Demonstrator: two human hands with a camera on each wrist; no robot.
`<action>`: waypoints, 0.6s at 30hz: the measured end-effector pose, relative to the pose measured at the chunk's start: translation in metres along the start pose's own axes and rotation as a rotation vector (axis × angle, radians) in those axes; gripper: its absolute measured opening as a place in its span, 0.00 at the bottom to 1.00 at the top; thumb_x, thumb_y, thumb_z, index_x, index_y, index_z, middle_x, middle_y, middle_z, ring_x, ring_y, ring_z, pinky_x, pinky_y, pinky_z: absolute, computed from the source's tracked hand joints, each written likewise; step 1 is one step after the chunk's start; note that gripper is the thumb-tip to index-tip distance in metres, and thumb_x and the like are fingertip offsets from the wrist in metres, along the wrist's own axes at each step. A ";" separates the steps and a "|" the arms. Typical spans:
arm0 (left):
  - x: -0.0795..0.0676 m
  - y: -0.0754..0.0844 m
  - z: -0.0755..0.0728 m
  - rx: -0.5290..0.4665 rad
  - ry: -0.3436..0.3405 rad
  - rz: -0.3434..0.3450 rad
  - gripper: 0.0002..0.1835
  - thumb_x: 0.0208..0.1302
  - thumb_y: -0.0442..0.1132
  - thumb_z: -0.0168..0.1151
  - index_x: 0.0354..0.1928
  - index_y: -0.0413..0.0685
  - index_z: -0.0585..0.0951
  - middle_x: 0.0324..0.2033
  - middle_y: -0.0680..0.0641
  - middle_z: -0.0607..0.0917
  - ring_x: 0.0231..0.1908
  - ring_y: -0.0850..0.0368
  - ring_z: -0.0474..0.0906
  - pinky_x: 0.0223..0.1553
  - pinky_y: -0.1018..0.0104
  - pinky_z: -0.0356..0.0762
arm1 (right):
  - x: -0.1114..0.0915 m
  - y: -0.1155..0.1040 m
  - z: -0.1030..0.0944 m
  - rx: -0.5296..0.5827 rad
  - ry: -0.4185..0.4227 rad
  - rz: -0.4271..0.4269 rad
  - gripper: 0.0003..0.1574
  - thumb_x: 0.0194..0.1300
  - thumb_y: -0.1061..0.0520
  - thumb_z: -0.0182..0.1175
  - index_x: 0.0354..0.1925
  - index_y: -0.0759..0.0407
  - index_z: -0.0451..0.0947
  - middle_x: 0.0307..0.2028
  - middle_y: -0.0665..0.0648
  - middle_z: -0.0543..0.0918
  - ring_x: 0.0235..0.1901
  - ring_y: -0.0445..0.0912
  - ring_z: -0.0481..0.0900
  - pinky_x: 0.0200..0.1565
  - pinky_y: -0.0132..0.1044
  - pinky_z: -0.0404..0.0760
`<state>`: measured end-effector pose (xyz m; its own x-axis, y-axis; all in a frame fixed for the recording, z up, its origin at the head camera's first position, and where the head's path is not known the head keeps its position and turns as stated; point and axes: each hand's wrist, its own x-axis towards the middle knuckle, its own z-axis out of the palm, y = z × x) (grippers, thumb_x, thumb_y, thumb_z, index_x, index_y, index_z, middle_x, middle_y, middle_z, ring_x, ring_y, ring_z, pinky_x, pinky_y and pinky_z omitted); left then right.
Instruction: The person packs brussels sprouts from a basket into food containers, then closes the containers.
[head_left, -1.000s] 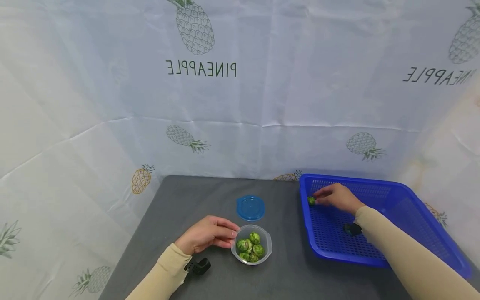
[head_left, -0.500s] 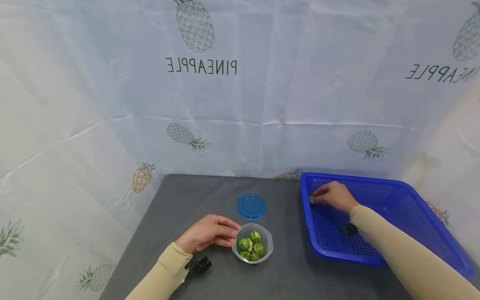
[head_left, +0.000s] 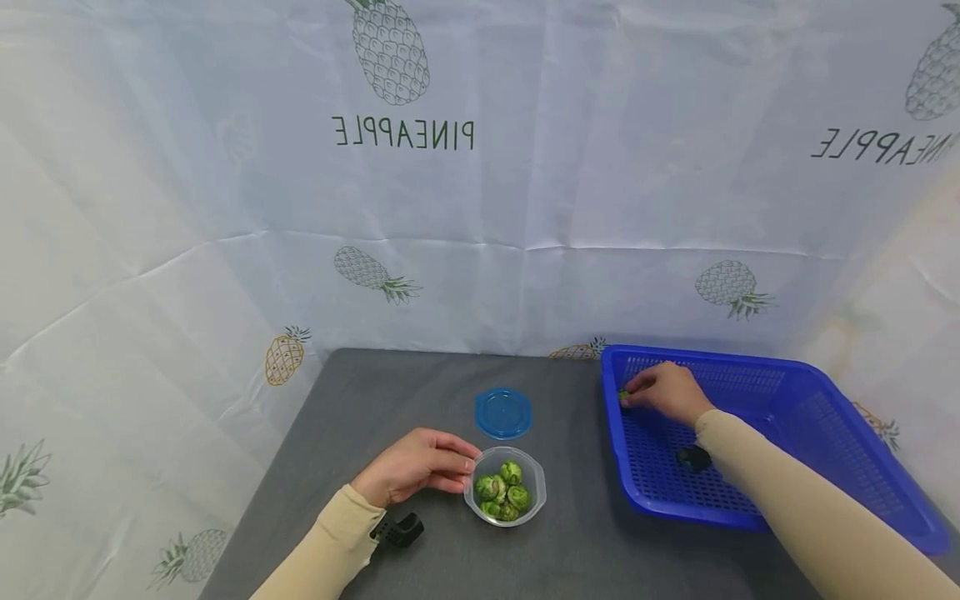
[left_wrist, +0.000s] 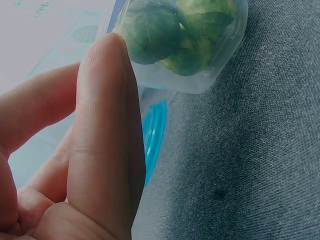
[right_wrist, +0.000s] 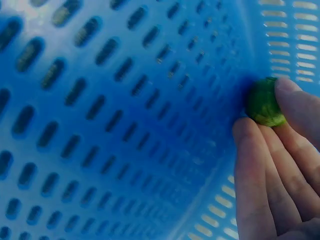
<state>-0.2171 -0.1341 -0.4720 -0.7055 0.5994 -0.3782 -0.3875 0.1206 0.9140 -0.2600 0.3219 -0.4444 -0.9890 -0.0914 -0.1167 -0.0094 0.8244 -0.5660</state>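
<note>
A small clear plastic container with several green Brussels sprouts inside stands on the grey table. My left hand holds it at its left rim, the thumb at the wall in the left wrist view. Over in the blue basket, my right hand reaches to the far left corner. Its thumb and fingertips pinch a single Brussels sprout against the basket's wall there, and in the head view the fingers cover most of that sprout.
A round blue lid lies flat just behind the container. The basket's raised, slotted sides take up the right of the table. A white pineapple-print cloth hangs behind the table and along its sides.
My right hand has moved slightly left to the Brussels sprout in the basket corner, and its fingers have closed round it. The left hand and container stay in place.
</note>
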 end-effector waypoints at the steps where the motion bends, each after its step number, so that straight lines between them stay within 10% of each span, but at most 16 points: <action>1: 0.000 0.000 0.000 0.000 0.001 0.000 0.19 0.73 0.33 0.69 0.62 0.32 0.85 0.41 0.45 0.92 0.38 0.60 0.91 0.45 0.65 0.94 | -0.001 -0.001 -0.002 0.002 -0.001 0.008 0.19 0.64 0.50 0.78 0.48 0.60 0.93 0.46 0.61 0.94 0.47 0.57 0.91 0.49 0.55 0.91; 18: 0.002 -0.002 0.000 0.009 0.025 0.018 0.21 0.72 0.36 0.71 0.63 0.33 0.85 0.45 0.42 0.92 0.39 0.59 0.91 0.46 0.64 0.94 | -0.079 -0.045 -0.051 0.024 -0.009 0.051 0.29 0.70 0.35 0.72 0.60 0.50 0.89 0.52 0.54 0.93 0.55 0.56 0.89 0.54 0.61 0.88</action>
<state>-0.2179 -0.1330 -0.4751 -0.7269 0.5817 -0.3649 -0.3693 0.1168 0.9219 -0.1893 0.3200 -0.3683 -0.9867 -0.0548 -0.1528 0.0444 0.8143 -0.5788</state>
